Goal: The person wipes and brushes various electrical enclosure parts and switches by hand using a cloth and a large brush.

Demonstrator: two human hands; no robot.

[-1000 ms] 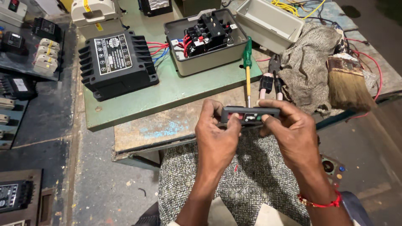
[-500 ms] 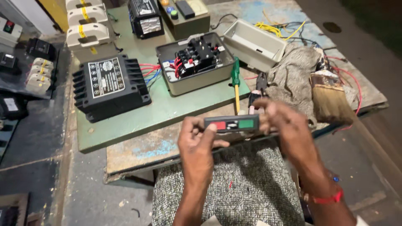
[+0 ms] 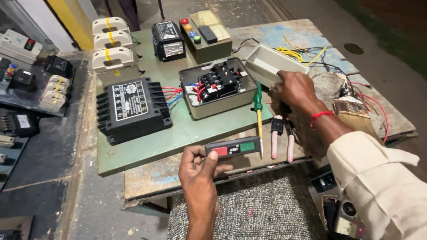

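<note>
Push-button strip [image 3: 232, 147], a narrow dark bar with a red pad at one end and a green pad at the other, is held in the left hand [image 3: 199, 171] just off the near edge of the worn workbench [image 3: 187, 171], above a speckled grey cloth [image 3: 262, 209]; the left fingers are curled under the strip's red end with the thumb pressed on its front, so that the green end projects unsupported. The right hand [image 3: 297, 91] is stretched to the back of the bench, its fingers bent over the rim of an empty pale plastic cover [image 3: 271, 66]; whether that rim is actually gripped or only touched cannot be told from this angle. Between the hands lie a green-handled screwdriver [image 3: 258, 111] and pink-handled pliers [image 3: 281, 138], both within reach; an open grey starter box [image 3: 218, 86] with a black contactor and red and blue wires stands beside the cover, and a black finned module [image 3: 133, 109] rests further left. For a clean fit, the strip is best kept level and pinched nearer its middle; the cover should be lifted clear of the yellow wires [image 3: 296, 53] behind it; the button faces are best kept turned upward so that their order can be checked against the cover's opening.
</note>
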